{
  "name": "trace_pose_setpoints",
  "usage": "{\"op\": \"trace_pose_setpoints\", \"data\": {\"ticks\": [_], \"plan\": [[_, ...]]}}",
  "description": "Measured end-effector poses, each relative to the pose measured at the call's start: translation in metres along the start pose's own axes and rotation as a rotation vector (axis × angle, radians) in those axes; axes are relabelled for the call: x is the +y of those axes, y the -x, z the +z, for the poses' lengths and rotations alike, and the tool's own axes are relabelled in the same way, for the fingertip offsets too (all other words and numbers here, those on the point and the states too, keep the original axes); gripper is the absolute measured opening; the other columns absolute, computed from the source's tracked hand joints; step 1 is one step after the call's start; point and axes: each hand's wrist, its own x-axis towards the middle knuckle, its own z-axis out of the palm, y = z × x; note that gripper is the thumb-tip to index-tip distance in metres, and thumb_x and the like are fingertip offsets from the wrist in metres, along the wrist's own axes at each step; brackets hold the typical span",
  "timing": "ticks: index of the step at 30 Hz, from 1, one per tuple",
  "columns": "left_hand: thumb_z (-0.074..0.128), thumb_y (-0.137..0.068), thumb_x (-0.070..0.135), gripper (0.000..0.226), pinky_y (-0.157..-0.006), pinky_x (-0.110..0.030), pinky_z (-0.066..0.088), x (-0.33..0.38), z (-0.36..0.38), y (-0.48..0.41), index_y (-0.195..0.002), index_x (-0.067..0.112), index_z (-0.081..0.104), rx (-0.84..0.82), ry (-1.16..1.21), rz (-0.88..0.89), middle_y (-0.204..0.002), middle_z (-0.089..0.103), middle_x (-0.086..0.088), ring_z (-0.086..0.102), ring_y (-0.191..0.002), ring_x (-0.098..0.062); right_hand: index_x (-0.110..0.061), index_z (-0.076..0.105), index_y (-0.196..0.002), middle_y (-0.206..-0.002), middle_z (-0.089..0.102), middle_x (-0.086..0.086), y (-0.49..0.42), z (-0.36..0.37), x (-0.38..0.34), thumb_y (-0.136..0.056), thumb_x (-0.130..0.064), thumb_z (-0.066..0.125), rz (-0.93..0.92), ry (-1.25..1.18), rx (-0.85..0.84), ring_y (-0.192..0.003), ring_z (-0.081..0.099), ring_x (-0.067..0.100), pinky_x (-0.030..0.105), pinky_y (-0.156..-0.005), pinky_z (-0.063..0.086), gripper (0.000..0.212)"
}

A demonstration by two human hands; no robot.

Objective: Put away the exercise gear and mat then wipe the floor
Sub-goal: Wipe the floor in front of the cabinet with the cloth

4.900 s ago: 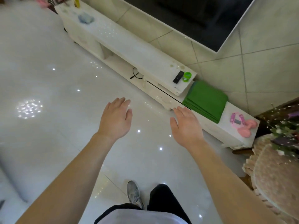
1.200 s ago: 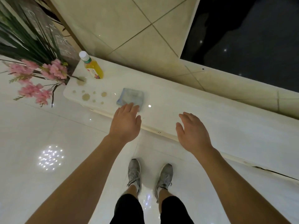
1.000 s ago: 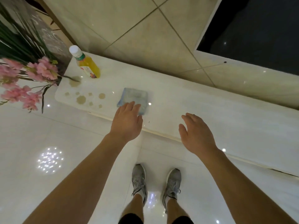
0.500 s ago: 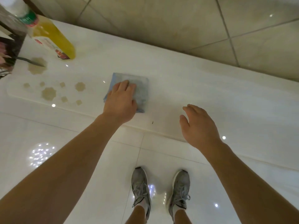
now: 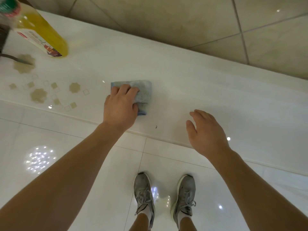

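A folded blue-grey cloth (image 5: pixel 144 92) lies on the white glossy cabinet top (image 5: pixel 200 90), near its front edge. My left hand (image 5: pixel 120 106) rests on the cloth's left half, fingers curled down over it and gripping it. My right hand (image 5: pixel 206 132) hovers open over the cabinet's front edge, to the right of the cloth, holding nothing. The mat and the exercise gear are out of view.
A bottle of yellow drink (image 5: pixel 40 34) stands at the cabinet's far left, beside beige flower-shaped marks (image 5: pixel 38 95) printed on the top. Tiled wall (image 5: pixel 183 19) rises behind the cabinet. My grey shoes (image 5: pixel 145 194) stand on shiny white floor tiles (image 5: pixel 50 147).
I walked from the green mat's end of the cabinet to the end with the bottle. My left hand reached forward onto the cloth and its fingers have now curled around it.
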Motion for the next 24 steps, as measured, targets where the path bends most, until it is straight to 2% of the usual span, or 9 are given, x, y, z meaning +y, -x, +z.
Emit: {"op": "trace_pose_setpoints", "data": {"ticks": [17, 24], "plan": [[0.062, -0.084, 0.015, 0.040, -0.073, -0.041, 0.048, 0.018, -0.051, 0.030, -0.124, 0.014, 0.060, 0.076, 0.074, 0.043, -0.118, 0.060, -0.007, 0.052, -0.102, -0.033, -0.014, 0.040, -0.144, -0.152, 0.037, 0.002, 0.033, -0.041, -0.020, -0.102, -0.036, 0.032, -0.018, 0.028, 0.070, -0.141, 0.029, 0.018, 0.031, -0.114, 0.024, 0.048], [0.063, -0.085, 0.017, 0.041, -0.075, -0.042, 0.048, 0.032, -0.067, 0.063, -0.126, 0.012, 0.060, 0.134, 0.124, 0.084, -0.119, 0.059, -0.009, 0.051, -0.101, -0.034, -0.011, 0.045, -0.141, -0.149, 0.042, 0.006, 0.064, -0.045, -0.018, -0.101, -0.033, 0.036, -0.033, 0.021, 0.146, -0.138, 0.034, 0.022, 0.034, -0.112, 0.028, 0.047]]}}
